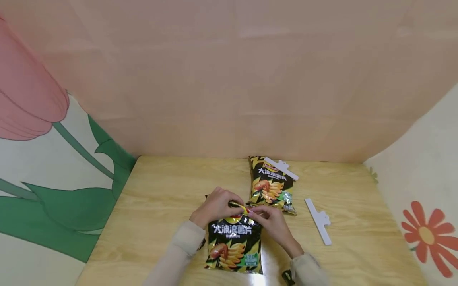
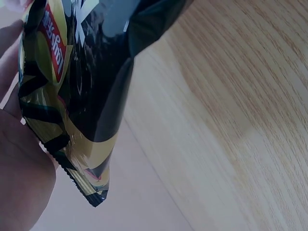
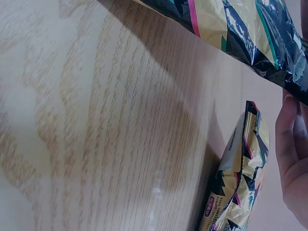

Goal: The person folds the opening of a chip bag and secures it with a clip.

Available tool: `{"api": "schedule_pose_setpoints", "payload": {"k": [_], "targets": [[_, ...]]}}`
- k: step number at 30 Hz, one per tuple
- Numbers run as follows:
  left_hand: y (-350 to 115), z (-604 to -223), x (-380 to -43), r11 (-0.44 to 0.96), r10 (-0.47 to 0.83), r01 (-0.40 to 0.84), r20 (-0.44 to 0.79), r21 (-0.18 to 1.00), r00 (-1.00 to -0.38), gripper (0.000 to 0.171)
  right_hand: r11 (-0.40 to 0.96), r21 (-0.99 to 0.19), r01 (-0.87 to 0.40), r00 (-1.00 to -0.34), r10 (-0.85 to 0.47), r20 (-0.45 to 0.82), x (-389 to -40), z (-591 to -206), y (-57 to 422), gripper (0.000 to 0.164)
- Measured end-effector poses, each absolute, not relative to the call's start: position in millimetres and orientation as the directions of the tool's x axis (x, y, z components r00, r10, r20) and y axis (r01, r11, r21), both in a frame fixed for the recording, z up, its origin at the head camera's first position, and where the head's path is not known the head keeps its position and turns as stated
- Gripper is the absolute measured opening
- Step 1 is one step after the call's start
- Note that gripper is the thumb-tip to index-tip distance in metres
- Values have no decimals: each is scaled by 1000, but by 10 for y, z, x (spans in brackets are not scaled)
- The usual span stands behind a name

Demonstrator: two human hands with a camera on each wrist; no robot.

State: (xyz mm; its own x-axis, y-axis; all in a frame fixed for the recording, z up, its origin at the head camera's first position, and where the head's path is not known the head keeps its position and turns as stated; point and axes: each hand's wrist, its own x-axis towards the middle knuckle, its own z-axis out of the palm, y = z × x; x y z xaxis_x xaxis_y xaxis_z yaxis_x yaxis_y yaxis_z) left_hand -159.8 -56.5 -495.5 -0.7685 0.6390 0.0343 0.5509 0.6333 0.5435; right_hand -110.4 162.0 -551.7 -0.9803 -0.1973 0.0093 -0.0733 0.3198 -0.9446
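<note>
A black and yellow bag of potato chips (image 1: 234, 248) stands before me, its top edge between both hands. My left hand (image 1: 218, 204) pinches the top at the left. With thumb and fingers my right hand (image 1: 273, 224) pinches the same edge at the right, close to the other hand. In the left wrist view the chip bag (image 2: 98, 91) shows its crimped corner and red logo beside the left hand (image 2: 24, 168). The right wrist view has the bag's side (image 3: 236, 36) lifted at a slant, with the right hand (image 3: 294, 149) at its upper edge.
Behind, a second chip bag (image 1: 268, 190) lies with a white clip (image 1: 280, 168) across its top. Another white clip (image 1: 318, 221) lies on the wooden table (image 1: 154, 206) to the right. Small black items lie near both wrists. A backdrop (image 1: 229, 99) closes off the table's far edge.
</note>
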Motion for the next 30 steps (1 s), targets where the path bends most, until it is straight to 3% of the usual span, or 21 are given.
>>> {"api": "schedule_pose_setpoints", "payload": {"k": [4,10,30], "targets": [[-472,-4936,-1635,608,658,576,59,545,-750,18,336,-937,-99,-986,-161,46,-1115,-5441,1688,12],[-484,-4940,-1586,616,658,557,24,557,-752,18,336,-935,-116,-979,-198,50,-1074,-5446,1667,16],[-534,-4919,-1538,617,638,528,22,583,-769,14,312,-949,-44,-982,-191,-18,-1031,-5427,1601,19]]}}
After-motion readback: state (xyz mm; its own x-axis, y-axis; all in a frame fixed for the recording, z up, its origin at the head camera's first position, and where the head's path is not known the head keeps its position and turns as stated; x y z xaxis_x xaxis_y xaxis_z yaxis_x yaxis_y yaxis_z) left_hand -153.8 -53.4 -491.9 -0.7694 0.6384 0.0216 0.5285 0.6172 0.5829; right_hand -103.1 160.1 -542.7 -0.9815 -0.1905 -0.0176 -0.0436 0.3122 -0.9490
